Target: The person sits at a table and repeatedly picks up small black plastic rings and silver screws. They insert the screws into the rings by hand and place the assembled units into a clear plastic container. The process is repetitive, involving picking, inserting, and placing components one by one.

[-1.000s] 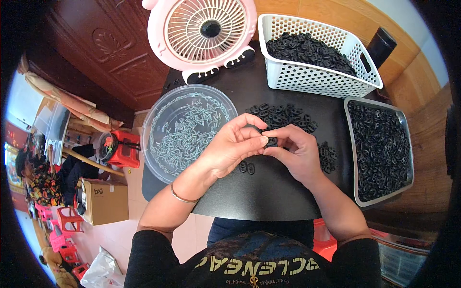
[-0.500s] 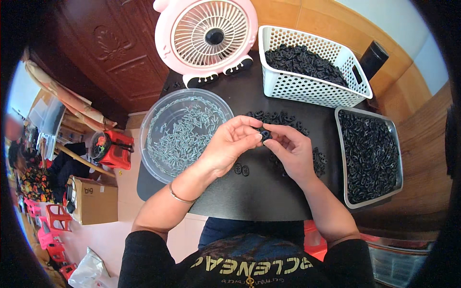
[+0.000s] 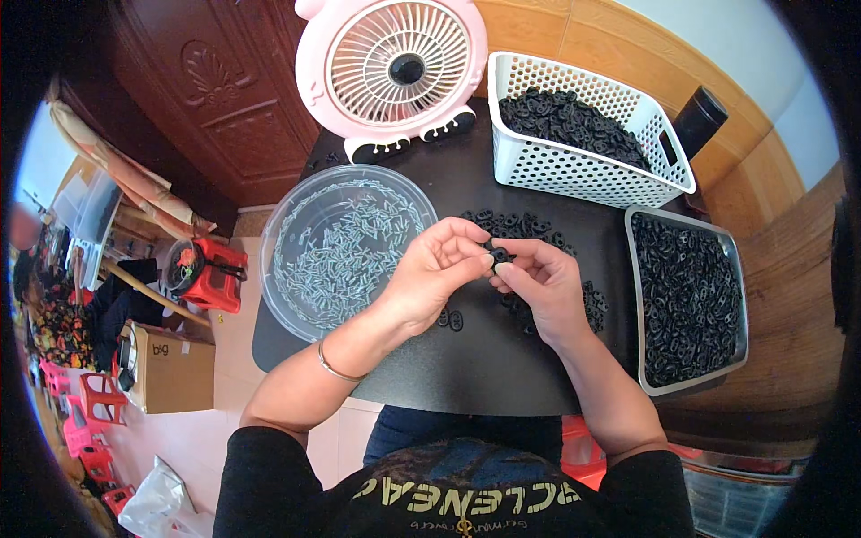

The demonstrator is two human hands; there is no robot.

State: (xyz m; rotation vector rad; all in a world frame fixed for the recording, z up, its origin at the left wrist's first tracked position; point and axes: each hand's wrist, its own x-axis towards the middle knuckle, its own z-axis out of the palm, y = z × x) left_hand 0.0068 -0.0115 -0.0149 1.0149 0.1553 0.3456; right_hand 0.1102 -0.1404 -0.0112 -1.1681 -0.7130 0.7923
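Observation:
Both hands meet above the middle of a dark table [image 3: 466, 381]. My left hand [image 3: 430, 273] pinches a small black plastic piece [image 3: 500, 256] with thumb and fingers. From the other side, my right hand [image 3: 547, 287] grips the same piece. Fingertips cover much of it, so its full shape is hidden. Loose black oval pieces with holes [image 3: 511, 224] lie beyond and beneath the hands. A few more black ovals [image 3: 456, 320] lie close under the left wrist. To the left, a round clear tub [image 3: 272, 296] holds many short silvery pieces [image 3: 345, 260], perhaps springs.
At the back right stands a white perforated basket [image 3: 583, 172] heaped with black pieces. Right of my arm is a metal tray [image 3: 635, 296] full of black ovals. A pink fan [image 3: 314, 81] stands at the back, and a black cylinder [image 3: 701, 119] is behind the basket.
The black piece has turned slightly between my fingertips. Both hands keep their pinch in nearly the same place. The whole view has shifted a little.

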